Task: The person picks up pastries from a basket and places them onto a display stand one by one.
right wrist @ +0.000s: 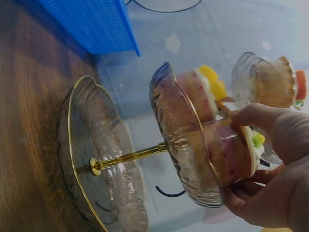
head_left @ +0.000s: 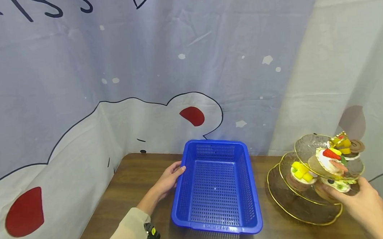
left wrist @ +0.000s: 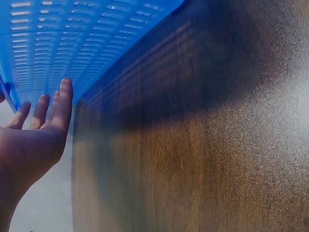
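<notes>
A blue plastic basket [head_left: 255, 199] with perforated walls stands in the middle of the table, nothing inside it. My left hand [head_left: 166, 178] holds its left rim, thumb on top and fingers along the outer wall, as the left wrist view shows. To the right is a three-tier glass stand [head_left: 308, 214] with gold edges and a gold post [right wrist: 130, 157]. On its middle tier my right hand [head_left: 366, 204] grips a dessert cup [right wrist: 236, 154] with cream on top, thumb and fingers around its sides. A mango-topped dessert cup [head_left: 301, 177] sits beside it.
The top tier [head_left: 305, 146] carries a strawberry-topped dessert cup [head_left: 327, 159] and another with fruit and chocolate [head_left: 343, 144]. A printed cloth [head_left: 241, 77] hangs behind the brown wooden table [head_left: 139, 169]. A dark cable [head_left: 381, 175] runs at the right.
</notes>
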A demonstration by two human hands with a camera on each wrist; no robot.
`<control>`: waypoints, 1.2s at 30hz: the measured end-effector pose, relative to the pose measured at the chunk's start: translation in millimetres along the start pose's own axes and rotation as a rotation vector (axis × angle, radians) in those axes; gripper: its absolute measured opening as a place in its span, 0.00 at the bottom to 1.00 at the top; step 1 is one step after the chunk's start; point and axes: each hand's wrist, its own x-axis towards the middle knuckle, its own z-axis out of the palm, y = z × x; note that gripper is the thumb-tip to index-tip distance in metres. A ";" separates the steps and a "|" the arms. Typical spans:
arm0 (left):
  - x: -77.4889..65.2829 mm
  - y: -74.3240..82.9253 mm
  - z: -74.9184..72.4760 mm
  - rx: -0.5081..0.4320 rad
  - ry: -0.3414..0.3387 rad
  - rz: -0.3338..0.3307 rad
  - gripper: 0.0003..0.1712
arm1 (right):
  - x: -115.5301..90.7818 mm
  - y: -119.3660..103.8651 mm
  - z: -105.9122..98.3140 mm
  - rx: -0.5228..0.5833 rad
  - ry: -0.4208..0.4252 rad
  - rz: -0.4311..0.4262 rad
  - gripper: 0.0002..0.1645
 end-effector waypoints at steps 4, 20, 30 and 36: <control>0.1 -0.9 1.0 -0.004 -0.008 -0.005 0.33 | 3.1 0.3 4.8 -0.009 -0.015 0.003 0.58; 0.7 -2.8 -7.1 0.007 0.009 -0.012 0.33 | 5.9 6.9 8.2 -0.065 0.011 -0.153 0.56; 3.7 -2.8 -8.2 0.022 -0.001 -0.039 0.37 | -14.3 10.7 -5.2 -0.159 -0.012 -0.146 0.57; -2.2 -1.4 -11.2 0.018 0.060 -0.027 0.39 | -37.6 5.7 -8.6 -0.254 -0.037 -0.059 0.65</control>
